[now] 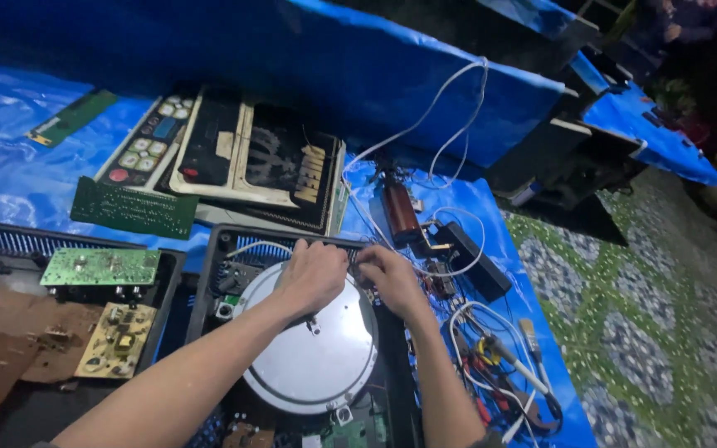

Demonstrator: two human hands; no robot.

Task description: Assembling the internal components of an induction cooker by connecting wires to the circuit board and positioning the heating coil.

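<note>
Blue tarp (26, 174) covers the surface; both hands, left hand (313, 278) and right hand (387, 278), pinch wiring at twelve o'clock of the round silver disc (313, 353) inside an opened black appliance casing (209, 274), fingers closed; careful loosening seems underway.

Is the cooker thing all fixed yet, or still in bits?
Still in bits. Done: the black casing is opened, and its top panels lie off to the side on the blue sheet. In hand: the left hand and right hand work at the casing's far edge, above the round silver disc. Left: loose green circuit boards and tools lie around, nothing closed up.
</note>
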